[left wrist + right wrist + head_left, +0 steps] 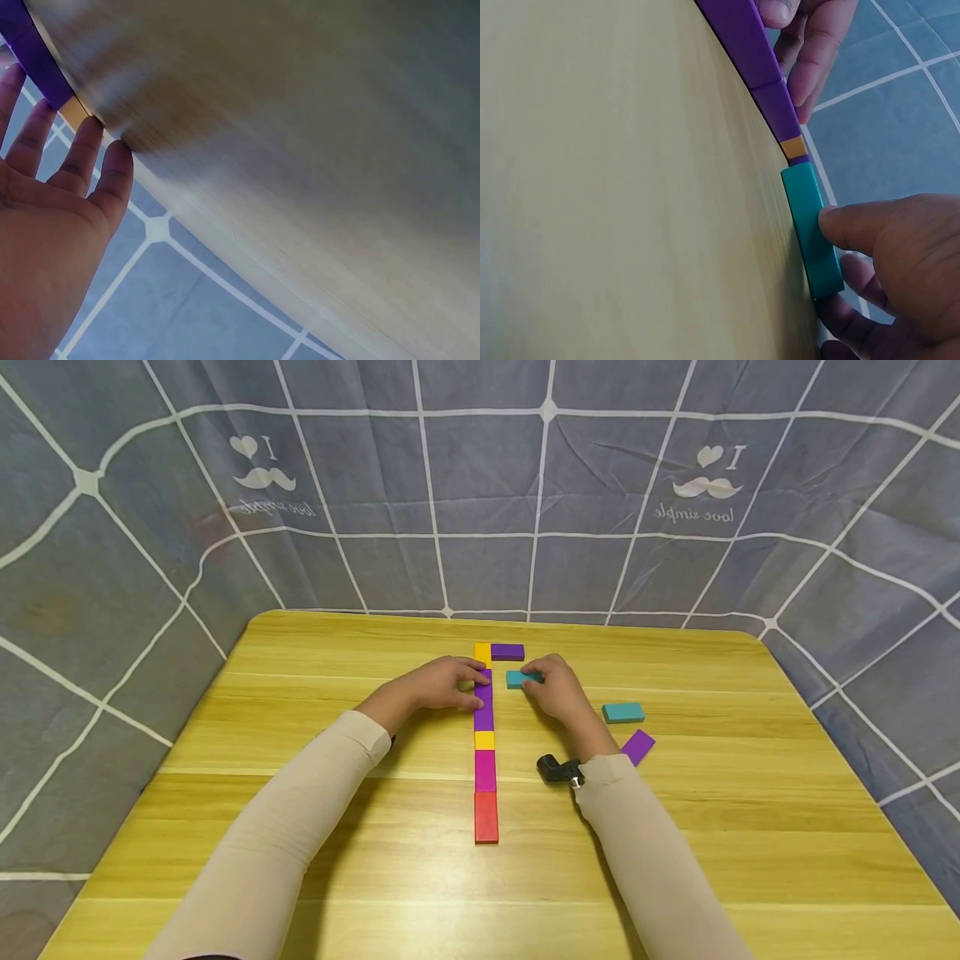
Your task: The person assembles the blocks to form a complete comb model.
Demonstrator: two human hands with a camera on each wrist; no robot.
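Observation:
A row of blocks runs away from the person: a red block (pixel 486 818), a magenta block (pixel 485 770), a small yellow block (pixel 484 741), purple blocks (pixel 483 718) and a far yellow block (pixel 482 651). Beside that far end, a purple block (pixel 507 652) lies crosswise, touching it. My left hand (pixel 442 683) rests its fingertips at the purple part of the row; its fingers look extended in the left wrist view. To the right of the row, my right hand (pixel 558 689) pinches a teal block (pixel 811 232) between thumb and fingers. Part of that block is hidden by the fingers in the head view.
Another teal block (pixel 622 713) and a tilted purple block (pixel 637 747), partly covered by the right forearm, lie to the right on the wooden table (pixel 315 635). A black camera (pixel 557 769) sits at the right wrist. A grey grid-patterned cloth (pixel 480 485) surrounds the table.

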